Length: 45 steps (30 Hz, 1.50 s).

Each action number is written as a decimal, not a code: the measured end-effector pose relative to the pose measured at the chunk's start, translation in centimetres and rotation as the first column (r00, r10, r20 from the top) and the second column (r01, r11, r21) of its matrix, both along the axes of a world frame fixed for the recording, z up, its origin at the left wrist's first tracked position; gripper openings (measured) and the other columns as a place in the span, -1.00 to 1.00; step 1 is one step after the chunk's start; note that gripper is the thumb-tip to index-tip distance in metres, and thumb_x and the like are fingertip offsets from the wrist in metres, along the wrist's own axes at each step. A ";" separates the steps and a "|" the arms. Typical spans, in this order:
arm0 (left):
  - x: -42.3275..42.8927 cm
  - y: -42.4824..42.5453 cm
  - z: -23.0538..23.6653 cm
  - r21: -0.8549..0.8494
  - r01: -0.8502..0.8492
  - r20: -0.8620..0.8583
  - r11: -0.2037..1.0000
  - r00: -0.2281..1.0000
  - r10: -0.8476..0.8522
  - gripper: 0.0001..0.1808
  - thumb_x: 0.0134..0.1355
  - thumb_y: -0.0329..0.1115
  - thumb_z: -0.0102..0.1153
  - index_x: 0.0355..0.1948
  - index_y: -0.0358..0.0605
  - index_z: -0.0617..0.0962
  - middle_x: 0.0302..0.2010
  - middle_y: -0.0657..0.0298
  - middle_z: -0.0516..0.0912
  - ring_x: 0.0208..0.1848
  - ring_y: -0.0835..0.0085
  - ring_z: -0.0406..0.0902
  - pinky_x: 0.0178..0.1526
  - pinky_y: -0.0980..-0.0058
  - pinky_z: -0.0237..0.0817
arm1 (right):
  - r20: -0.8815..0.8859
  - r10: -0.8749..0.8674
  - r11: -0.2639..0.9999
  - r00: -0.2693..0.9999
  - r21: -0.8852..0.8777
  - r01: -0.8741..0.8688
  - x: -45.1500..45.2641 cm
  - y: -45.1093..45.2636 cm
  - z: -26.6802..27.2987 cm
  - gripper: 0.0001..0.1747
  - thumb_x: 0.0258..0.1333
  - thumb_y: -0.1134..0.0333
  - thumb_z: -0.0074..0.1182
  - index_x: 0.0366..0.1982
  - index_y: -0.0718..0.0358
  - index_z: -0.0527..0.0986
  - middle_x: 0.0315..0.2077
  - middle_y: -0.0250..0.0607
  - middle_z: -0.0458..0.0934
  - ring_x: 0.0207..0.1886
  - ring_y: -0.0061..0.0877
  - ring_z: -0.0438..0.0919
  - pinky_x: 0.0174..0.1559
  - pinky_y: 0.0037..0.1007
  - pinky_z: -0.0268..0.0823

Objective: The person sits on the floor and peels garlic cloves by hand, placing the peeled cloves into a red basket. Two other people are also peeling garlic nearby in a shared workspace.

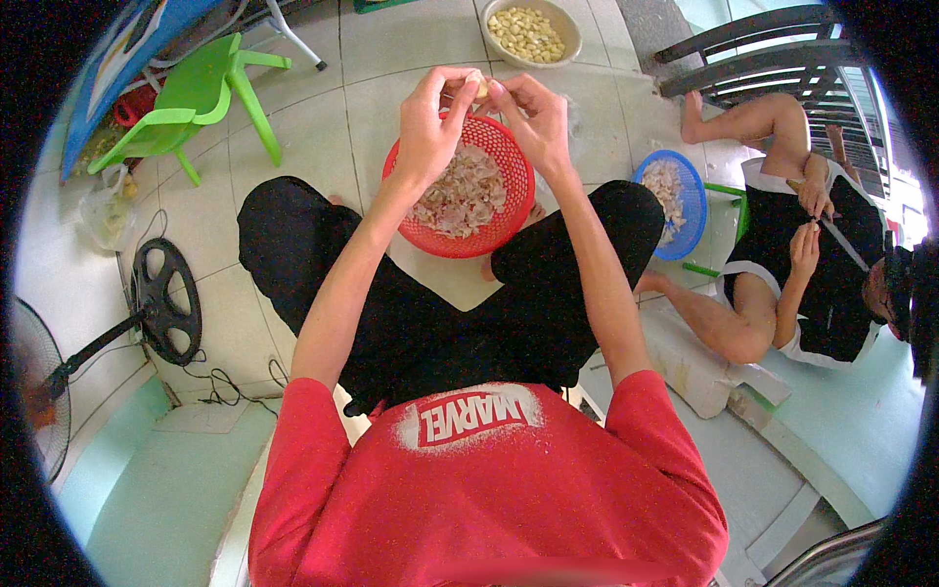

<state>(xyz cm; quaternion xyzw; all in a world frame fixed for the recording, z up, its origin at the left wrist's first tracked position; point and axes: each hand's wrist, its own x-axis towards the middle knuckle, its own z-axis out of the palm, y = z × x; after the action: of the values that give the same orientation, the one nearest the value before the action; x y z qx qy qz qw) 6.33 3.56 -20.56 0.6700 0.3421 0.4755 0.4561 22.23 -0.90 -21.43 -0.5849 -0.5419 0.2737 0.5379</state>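
Between the fingertips of both hands is a pale garlic clove (481,89), partly hidden by the fingers. My left hand (433,121) pinches it from the left, and my right hand (539,121) touches it from the right with thumb and fingers. Both hands are above the far part of a red perforated plastic basket (522,172), which sits on the floor between my feet. Papery garlic skins and perhaps unpeeled cloves (463,194) lie in the basket. Beyond my hands stands a pale round bowl (493,54) holding many peeled garlic cloves (524,33).
A blue basket (693,213) with garlic pieces stands by my right knee. Another person (814,198) sits at right, holding a small item and perhaps a knife. To the left are a green plastic chair (194,81), a plastic bag (108,209) and a pedestal fan (165,301) with loose cable.
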 end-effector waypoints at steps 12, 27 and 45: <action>0.4 -0.4 -0.2 0.097 -0.020 0.011 0.995 1.000 0.019 -0.80 0.41 -0.33 0.21 -0.07 -0.26 0.59 -0.23 0.09 0.75 -0.25 0.37 0.73 -0.16 0.42 0.52 | 0.013 -0.052 0.997 0.999 -0.060 0.053 -0.1 -0.1 0.3 -0.73 0.37 0.28 0.18 -0.32 0.39 0.63 -0.43 -0.15 0.75 -0.32 -0.57 0.73 -0.17 -0.42 0.55; 0.2 0.4 -0.1 0.147 -0.022 -0.044 0.989 0.999 0.029 -0.83 0.44 -0.34 0.15 -0.10 -0.22 0.62 -0.20 0.10 0.74 -0.24 0.33 0.72 -0.17 0.41 0.52 | 0.277 0.020 1.000 0.961 0.017 -0.026 -0.6 -0.3 0.2 -0.81 0.36 0.28 0.16 -0.18 0.27 0.49 -0.36 0.04 0.65 -0.30 -0.11 0.69 -0.26 -0.21 0.49; 0.2 0.0 0.4 -0.115 0.192 0.000 0.975 0.981 -0.193 -0.69 0.55 -0.21 -0.01 0.05 -0.24 0.58 -0.34 0.27 0.69 -0.32 0.61 0.56 -0.23 0.54 0.40 | -0.061 0.008 0.998 0.998 -0.058 -0.012 -0.3 -0.1 0.5 -0.73 0.47 0.29 0.01 -0.25 0.40 0.49 -0.53 -0.22 0.60 -0.50 -0.60 0.54 -0.38 -0.44 0.39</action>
<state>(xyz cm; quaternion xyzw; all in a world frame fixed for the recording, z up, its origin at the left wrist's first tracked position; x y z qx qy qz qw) 6.52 3.53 -20.12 0.6753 0.3048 0.4052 0.5356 21.91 -0.97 -20.92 -0.5890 -0.5199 0.3099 0.5355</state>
